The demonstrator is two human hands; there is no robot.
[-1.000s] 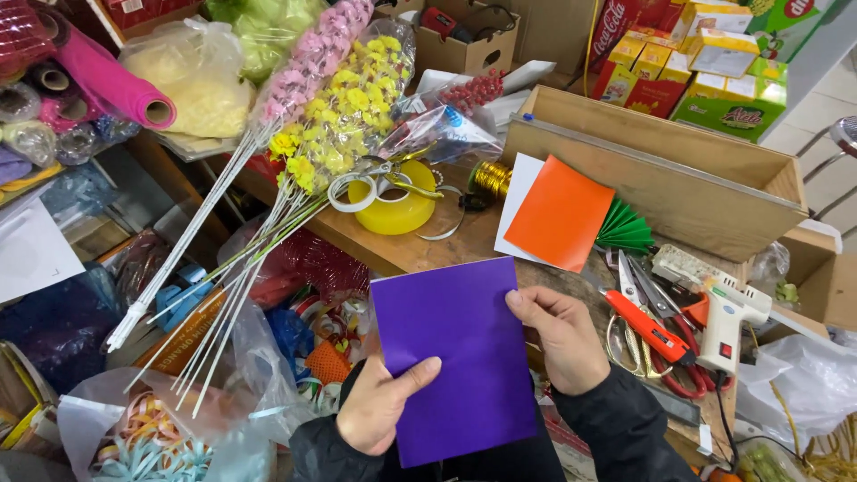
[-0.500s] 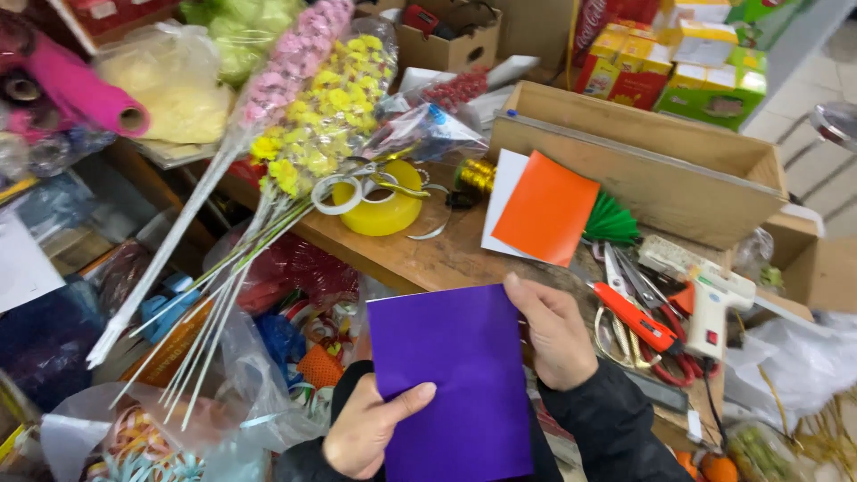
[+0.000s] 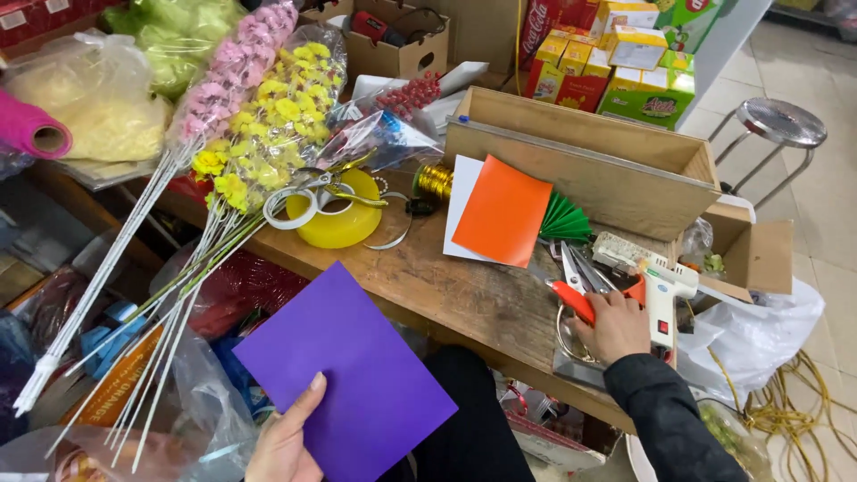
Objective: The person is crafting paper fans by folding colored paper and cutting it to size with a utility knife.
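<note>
The orange-handled scissors (image 3: 578, 290) on the bench (image 3: 446, 277) are closed upon by the right hand (image 3: 616, 326), blades pointing away; the purple sheet (image 3: 344, 375) is pinched by the left hand (image 3: 286, 442).

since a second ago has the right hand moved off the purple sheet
Yes. The right hand left the purple sheet and went right, onto the red scissors by the glue gun.

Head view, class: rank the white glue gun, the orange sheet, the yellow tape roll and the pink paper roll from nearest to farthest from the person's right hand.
1. White glue gun: right beside the right hand.
2. Orange sheet: up and left, mid-bench.
3. Yellow tape roll: further left, under the flower stems.
4. Pink paper roll: far left edge.
</note>
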